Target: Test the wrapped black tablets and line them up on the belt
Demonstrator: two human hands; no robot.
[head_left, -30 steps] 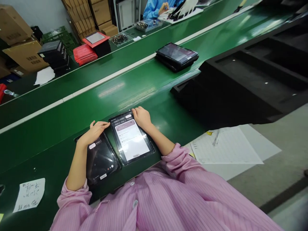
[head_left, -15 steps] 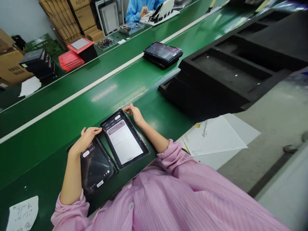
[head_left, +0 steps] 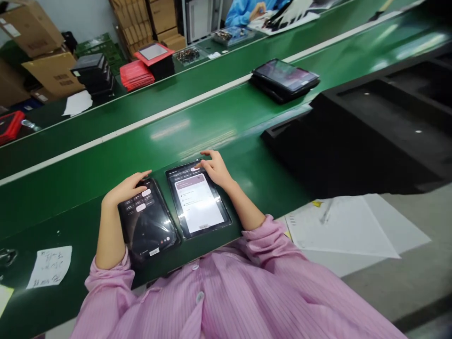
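Observation:
Two tablets lie side by side on the green bench in front of me. On the left tablet, the screen is dark with small light tiles near its top. My left hand rests over that tablet's upper end, fingers stretched out. The right tablet shows a mostly white page under a mauve banner. Over its top right corner is my right hand, fingers apart, one fingertip at a light tile on the screen. Neither hand grips anything.
Stacked tablets sit farther back on the green bench. Black foam trays stand at right, above paper sheets. A handwritten note lies at left. Across the line are red cases and a co-worker's blue sleeve.
My view has swung left. My right hand has moved from the right tablet's top edge onto its screen. The left hand's thumb now reaches over the left tablet's tiles.

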